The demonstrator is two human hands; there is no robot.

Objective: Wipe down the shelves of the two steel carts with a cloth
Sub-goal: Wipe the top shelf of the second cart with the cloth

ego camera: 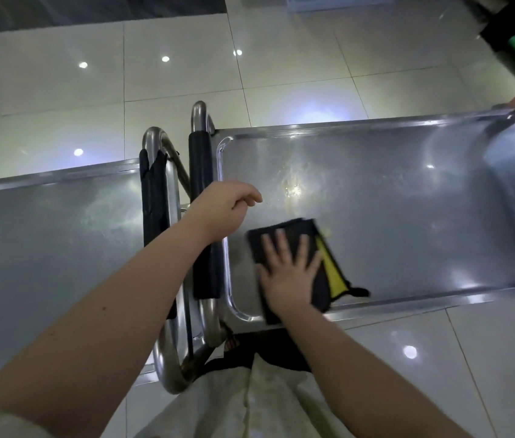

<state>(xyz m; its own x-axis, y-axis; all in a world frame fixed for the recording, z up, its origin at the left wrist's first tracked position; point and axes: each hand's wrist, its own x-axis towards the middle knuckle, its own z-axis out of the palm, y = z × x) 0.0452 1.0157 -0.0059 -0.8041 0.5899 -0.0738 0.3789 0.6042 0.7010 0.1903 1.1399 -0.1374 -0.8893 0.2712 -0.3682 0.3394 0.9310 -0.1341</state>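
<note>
**A:** On the top shelf [376, 197] of the right-hand cart, near its front left corner, the right hand [287, 273] lies flat on the cloth [321, 248]. What worries you from here?

**B:** The yellowish smear [292, 191] farther back on that shelf. The cloth sits just short of it. If the stroke stays near the front rim, I'd judge that patch gets missed.

**A:** Anything else?

**B:** The cloth is folded, black with a yellow face showing at its right edge, and its near end overhangs the front rim. Pressed only by a palm, it could bunch or slide off the edge. Both carts presumably roll too, so a hard push may shift one.

**A:** The fingers?

**B:** The right hand's fingers [281, 245] are spread wide and flat, pressing the cloth onto the steel, not curled round it. The left hand [223, 210] hangs over the shelf's left end, beside the padded handle [202, 197], fingers loosely curled, apparently gripping nothing; whether it touches the steel I cannot tell.

**A:** And the left cart's shelf [50, 235]?

**B:** Bare steel, no cloth on it.
</note>
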